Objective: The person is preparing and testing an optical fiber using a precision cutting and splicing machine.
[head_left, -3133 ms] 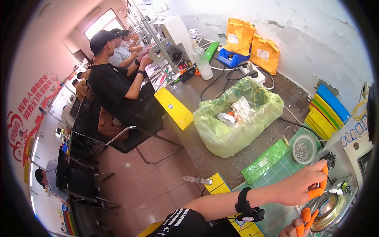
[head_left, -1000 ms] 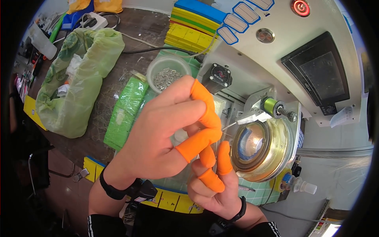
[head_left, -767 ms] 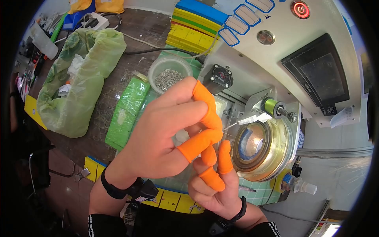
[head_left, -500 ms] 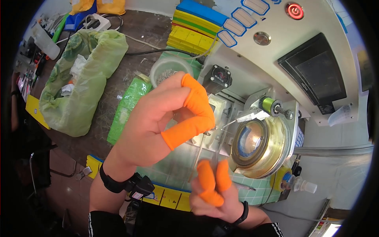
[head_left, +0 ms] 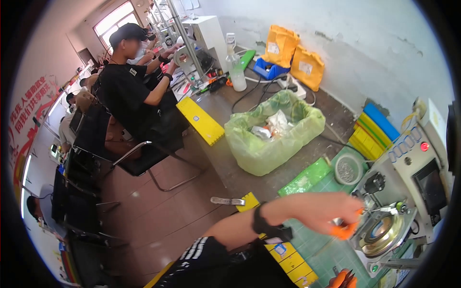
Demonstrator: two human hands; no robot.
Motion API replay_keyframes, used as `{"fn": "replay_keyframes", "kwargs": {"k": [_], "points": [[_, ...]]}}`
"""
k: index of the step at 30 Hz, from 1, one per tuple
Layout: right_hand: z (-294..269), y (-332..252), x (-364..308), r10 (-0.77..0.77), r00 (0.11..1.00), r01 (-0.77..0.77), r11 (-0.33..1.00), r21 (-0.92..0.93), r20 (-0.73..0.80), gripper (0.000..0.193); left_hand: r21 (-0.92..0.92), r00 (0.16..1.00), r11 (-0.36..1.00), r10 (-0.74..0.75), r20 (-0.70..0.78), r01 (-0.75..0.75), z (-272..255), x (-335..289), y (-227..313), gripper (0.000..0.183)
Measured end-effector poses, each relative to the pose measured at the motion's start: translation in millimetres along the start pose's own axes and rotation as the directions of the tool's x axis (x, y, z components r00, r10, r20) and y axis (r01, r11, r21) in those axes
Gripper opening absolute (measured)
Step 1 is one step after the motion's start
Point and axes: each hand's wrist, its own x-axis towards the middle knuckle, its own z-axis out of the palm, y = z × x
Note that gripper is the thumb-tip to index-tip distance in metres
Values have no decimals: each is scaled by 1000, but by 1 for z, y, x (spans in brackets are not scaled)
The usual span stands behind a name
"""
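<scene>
My left hand (head_left: 322,213), with orange finger cots on thumb and forefinger, is pinched closed beside a benchtop machine (head_left: 413,192). Whatever lies between its fingertips is too small to make out. A round brass-coloured wheel (head_left: 384,235) of the machine sits just right of that hand. At the lower edge, partly cut off, my right hand (head_left: 342,280) also wears orange finger cots. Its fingers are closed on dark, pointed tweezers (head_left: 349,277). Beyond the left hand stand a clear round tub (head_left: 347,169) of small metal pieces and a green wrapped packet (head_left: 305,176).
A bin with a pale green liner (head_left: 259,153) holds crumpled waste. Yellow strips (head_left: 200,121) lie along the bench edge, and stacked coloured blocks (head_left: 372,132) lean by the wall. A co-worker in black (head_left: 132,81) sits at the far left near a chair (head_left: 144,163).
The view has swung to the left, bringing the room and a co-worker into sight. Both hands now appear farther right, and my right hand is mostly out of the picture.
</scene>
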Motion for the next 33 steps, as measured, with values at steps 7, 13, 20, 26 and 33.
{"fn": "replay_keyframes", "kwargs": {"k": [7, 13, 20, 26, 33], "points": [[5, -33, -5, -48, 998, 35, 958, -286, -37, 35, 497, 748, 564, -559, -358, 659, -28, -98, 18, 4], [-15, -28, -15, -397, 912, 133, 532, -836, -107, 17, 734, 761, 298, -479, -438, 610, 28, -117, -19, 6], [-24, -43, -28, -579, 808, 24, -147, -989, 106, 18, 825, 736, 218, -603, -307, 522, 26, -117, -1, 14], [-77, -29, -24, -508, 853, 28, -185, -982, 120, 23, 805, 816, 245, -385, -431, 540, 23, -129, 3, 21], [-77, -28, -25, -433, 854, 190, -257, -948, 289, 38, 605, 796, 580, -133, -590, 546, 39, -126, 78, 24]]}}
